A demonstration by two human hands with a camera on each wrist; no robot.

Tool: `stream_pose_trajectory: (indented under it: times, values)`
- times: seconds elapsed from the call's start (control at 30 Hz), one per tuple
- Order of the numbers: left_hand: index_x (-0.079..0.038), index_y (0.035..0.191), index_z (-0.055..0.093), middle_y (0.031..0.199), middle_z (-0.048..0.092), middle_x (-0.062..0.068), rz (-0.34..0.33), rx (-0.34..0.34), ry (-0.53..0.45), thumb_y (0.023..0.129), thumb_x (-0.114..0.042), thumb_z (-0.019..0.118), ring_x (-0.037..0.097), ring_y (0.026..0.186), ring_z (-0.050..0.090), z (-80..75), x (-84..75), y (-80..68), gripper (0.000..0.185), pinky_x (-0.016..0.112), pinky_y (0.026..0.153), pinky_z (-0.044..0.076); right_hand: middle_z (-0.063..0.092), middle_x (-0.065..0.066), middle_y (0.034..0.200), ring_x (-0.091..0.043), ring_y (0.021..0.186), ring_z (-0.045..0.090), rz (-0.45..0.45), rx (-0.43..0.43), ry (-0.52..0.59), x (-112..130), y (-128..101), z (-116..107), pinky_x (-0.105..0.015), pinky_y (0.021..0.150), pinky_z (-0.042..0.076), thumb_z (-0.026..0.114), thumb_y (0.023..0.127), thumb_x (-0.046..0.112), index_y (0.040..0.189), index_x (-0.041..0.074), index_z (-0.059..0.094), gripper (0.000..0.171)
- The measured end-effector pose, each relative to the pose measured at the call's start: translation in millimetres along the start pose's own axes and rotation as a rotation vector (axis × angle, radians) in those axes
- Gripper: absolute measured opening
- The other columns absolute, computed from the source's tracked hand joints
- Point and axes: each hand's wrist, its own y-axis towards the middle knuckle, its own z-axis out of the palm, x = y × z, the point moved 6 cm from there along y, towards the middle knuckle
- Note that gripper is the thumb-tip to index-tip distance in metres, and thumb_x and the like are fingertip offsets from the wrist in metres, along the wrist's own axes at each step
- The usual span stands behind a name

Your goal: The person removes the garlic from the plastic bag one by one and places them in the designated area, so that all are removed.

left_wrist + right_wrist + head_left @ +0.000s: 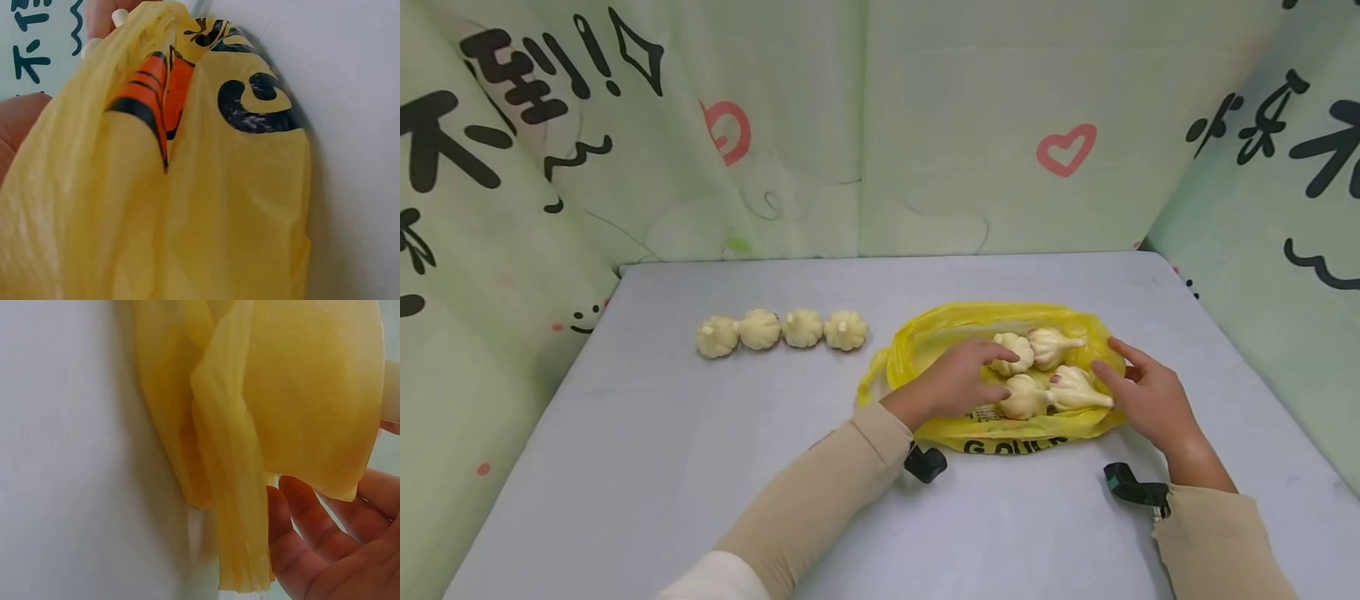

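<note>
A yellow plastic bag lies with its mouth spread, showing several garlic bulbs inside. My left hand reaches over its near-left rim, thumb and fingers apart beside the left-hand bulbs; the fingertips are at the upper one, the thumb at the lower. At the bag's right edge, my right hand holds the rim between thumb and fingers. In the right wrist view, the fingers bend against the hanging yellow plastic. Printed yellow plastic hides most of the left hand in the left wrist view.
To the left of the bag, several garlic bulbs stand in a row on the white table. Printed pale green curtains enclose the back and sides. Black wrist cameras hang near both forearms.
</note>
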Motion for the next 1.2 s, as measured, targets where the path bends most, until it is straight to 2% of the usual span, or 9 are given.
stream_pose_trajectory:
  times: [0.37, 0.57, 0.67, 0.8, 0.97, 1.1, 1.2]
  values:
    - [-0.016, 0.142, 0.058, 0.139, 0.055, -0.01, -0.041, 0.078, -0.038, 0.094, -0.017, 0.072, 0.005, 0.125, 0.049, 20.9, 0.3, 10.3, 0.05, 0.015, 0.098, 0.04, 0.042, -0.04, 0.139, -0.045, 0.11, 0.044, 0.001, 0.004, 0.007, -2, 2, 2, -0.019, 0.065, 0.039, 0.049, 0.104, 0.045, 0.154, -0.002, 0.031, 0.071]
    - [-0.018, 0.141, 0.059, 0.139, 0.055, -0.011, -0.025, 0.094, -0.007, 0.092, -0.022, 0.075, 0.003, 0.121, 0.049, 29.7, 1.4, 14.4, 0.052, 0.014, 0.097, 0.039, 0.037, -0.041, 0.143, -0.05, 0.119, 0.042, 0.019, 0.008, 0.008, -2, 2, 3, -0.027, 0.074, 0.04, 0.048, 0.104, 0.047, 0.155, -0.002, 0.03, 0.072]
    - [-0.018, 0.141, 0.058, 0.14, 0.054, -0.011, -0.023, 0.1, -0.018, 0.093, -0.021, 0.074, 0.002, 0.12, 0.049, 32.5, 1.4, 15.1, 0.051, 0.013, 0.096, 0.039, 0.036, -0.041, 0.144, -0.051, 0.121, 0.041, 0.021, 0.009, 0.014, -1, 3, 3, -0.039, 0.08, 0.046, 0.047, 0.104, 0.047, 0.155, -0.002, 0.029, 0.073]
    - [-0.018, 0.141, 0.058, 0.14, 0.054, -0.01, -0.023, 0.104, -0.014, 0.092, -0.021, 0.075, 0.002, 0.123, 0.048, 33.4, -0.7, 15.9, 0.051, 0.014, 0.098, 0.039, 0.035, -0.041, 0.146, -0.052, 0.122, 0.04, 0.027, 0.013, 0.018, -1, 4, 4, -0.048, 0.085, 0.046, 0.047, 0.104, 0.048, 0.155, -0.001, 0.028, 0.073]
    - [-0.017, 0.14, 0.058, 0.139, 0.055, -0.009, -0.026, 0.099, -0.016, 0.091, -0.019, 0.076, 0.002, 0.125, 0.048, 34.8, -1.8, 17.0, 0.052, 0.014, 0.099, 0.038, 0.035, -0.04, 0.146, -0.051, 0.121, 0.041, 0.033, 0.018, 0.014, -2, 5, 4, -0.041, 0.081, 0.046, 0.047, 0.104, 0.048, 0.156, 0.0, 0.028, 0.073]
    - [-0.017, 0.138, 0.058, 0.137, 0.056, -0.008, -0.034, 0.094, -0.018, 0.091, -0.018, 0.076, 0.002, 0.119, 0.05, 36.1, -1.1, 17.3, 0.05, 0.014, 0.097, 0.039, 0.033, -0.04, 0.146, -0.052, 0.122, 0.04, 0.035, 0.018, 0.016, -2, 4, 4, -0.048, 0.085, 0.047, 0.047, 0.104, 0.048, 0.156, -0.001, 0.028, 0.073]
    - [-0.018, 0.137, 0.058, 0.136, 0.057, -0.008, -0.045, 0.092, -0.026, 0.091, -0.018, 0.076, 0.003, 0.114, 0.051, 37.3, 0.2, 17.7, 0.049, 0.013, 0.095, 0.039, 0.033, -0.041, 0.146, -0.052, 0.122, 0.04, 0.036, 0.015, 0.015, -2, 4, 4, -0.048, 0.085, 0.046, 0.046, 0.104, 0.047, 0.155, -0.001, 0.028, 0.073]
